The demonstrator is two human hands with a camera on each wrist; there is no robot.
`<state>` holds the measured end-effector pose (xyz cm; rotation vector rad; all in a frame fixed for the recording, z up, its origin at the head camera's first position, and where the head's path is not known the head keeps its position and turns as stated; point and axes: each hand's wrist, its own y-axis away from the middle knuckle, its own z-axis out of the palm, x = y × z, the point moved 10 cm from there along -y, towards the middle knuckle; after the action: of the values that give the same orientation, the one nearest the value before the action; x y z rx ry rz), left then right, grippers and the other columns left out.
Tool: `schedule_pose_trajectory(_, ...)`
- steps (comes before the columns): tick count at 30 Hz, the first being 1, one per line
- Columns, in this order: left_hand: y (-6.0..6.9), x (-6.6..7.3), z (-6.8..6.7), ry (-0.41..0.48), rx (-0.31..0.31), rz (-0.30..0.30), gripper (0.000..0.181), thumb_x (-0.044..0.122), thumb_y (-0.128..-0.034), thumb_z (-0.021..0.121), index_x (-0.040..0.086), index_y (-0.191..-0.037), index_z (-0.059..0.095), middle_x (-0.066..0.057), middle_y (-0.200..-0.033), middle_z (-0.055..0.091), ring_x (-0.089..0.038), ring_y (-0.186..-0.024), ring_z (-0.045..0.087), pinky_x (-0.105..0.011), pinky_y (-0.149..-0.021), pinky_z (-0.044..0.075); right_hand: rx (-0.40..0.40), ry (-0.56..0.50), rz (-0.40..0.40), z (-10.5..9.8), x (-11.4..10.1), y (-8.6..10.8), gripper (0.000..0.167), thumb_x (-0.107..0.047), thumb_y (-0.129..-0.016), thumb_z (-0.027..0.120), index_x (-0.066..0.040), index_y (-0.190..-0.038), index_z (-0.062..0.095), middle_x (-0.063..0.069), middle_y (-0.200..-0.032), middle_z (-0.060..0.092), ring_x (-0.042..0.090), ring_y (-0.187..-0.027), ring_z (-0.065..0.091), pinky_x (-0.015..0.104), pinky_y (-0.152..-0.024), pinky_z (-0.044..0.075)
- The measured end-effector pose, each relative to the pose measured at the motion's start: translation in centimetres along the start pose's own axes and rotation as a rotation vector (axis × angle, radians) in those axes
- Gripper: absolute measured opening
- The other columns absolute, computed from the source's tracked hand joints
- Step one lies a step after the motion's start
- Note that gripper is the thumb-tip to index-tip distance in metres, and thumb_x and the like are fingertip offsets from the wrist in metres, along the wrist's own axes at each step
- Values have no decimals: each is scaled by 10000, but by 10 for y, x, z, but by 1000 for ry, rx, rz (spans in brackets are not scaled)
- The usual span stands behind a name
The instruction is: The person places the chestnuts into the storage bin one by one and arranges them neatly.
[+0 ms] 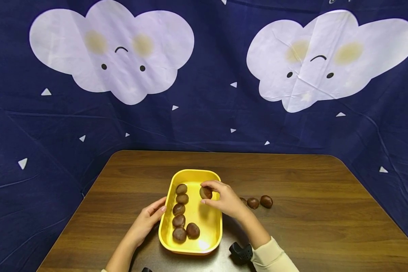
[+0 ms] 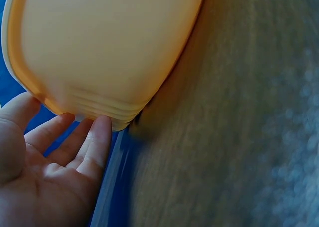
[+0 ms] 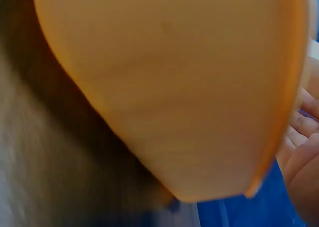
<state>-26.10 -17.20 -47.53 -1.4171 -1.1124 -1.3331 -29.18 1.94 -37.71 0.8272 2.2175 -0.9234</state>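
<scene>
A yellow tray [image 1: 190, 249] stands on the table with several chestnuts in it: a column of them [image 1: 178, 221] along its left side and one chestnut [image 1: 193, 231] beside the lowest. My left hand [image 1: 145, 223] touches the tray's left wall, thumb at the rim; in the left wrist view the fingertips of the left hand [image 2: 60, 162] meet the wall. Over the tray's upper right part, my right hand [image 1: 226, 198] pinches a chestnut [image 1: 205, 192] between thumb and fingers. The right wrist view shows the right hand [image 3: 303, 142] partly, behind the tray wall [image 3: 174, 97].
Several chestnuts [image 1: 253, 203] lie in a row on the wooden table [image 1: 309, 211] right of the tray, one partly hidden by the right hand. A black strap piece [image 1: 240, 252] is at the right wrist. A dark blue cloth [image 1: 217, 113] with clouds hangs behind the table.
</scene>
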Motion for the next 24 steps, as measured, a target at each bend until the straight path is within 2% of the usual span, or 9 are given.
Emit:
schedule_pose_trajectory(3, 0, 0, 0, 5, -3, -1, 491, 197, -951, 463, -51, -1354, 331, -245, -1335, 376, -328, -1141, 449, -283, -887, 416, -61, 3, -15, 19, 9, -2, 397, -127, -771, 719, -33, -1126, 568, 24, -1078, 582, 131, -959, 537, 289, -877, 432)
schedule_pose_trajectory(7, 0, 1, 0, 8, -2, 0, 490, 198, -950, 463, -48, -1354, 333, -244, -1336, 376, -332, -1142, 449, -296, -893, 415, -135, 75, -60, 36, 7, -3, 397, -171, -765, 727, -37, -1108, 578, 7, -1045, 592, 102, -931, 533, 252, -845, 438)
schedule_pose_trajectory(10, 0, 1, 0, 9, 5, -5, 488, 197, -949, 466, -45, -1353, 338, -241, -1335, 379, -326, -1141, 450, -276, -883, 417, -202, 136, -47, 46, 6, -5, 395, -211, -769, 723, -53, -1103, 584, -13, -1022, 591, 70, -907, 522, 226, -819, 431)
schedule_pose_trajectory(14, 0, 1, -1, 10, 14, -5, 486, 191, -947, 471, -47, -1350, 342, -243, -1326, 389, -312, -1130, 461, -253, -869, 419, -286, 158, -10, 56, 5, -6, 390, -231, -779, 711, -55, -1102, 584, -22, -1023, 587, 42, -902, 518, 196, -809, 425)
schedule_pose_trajectory(24, 0, 0, 0, 2, 18, -13, 489, 202, -946, 472, -44, -1350, 345, -235, -1332, 386, -311, -1142, 451, -280, -891, 412, -419, 226, 18, 80, 8, -5, 336, -219, -790, 700, -80, -1081, 607, -49, -1029, 597, 19, -904, 510, 173, -787, 418)
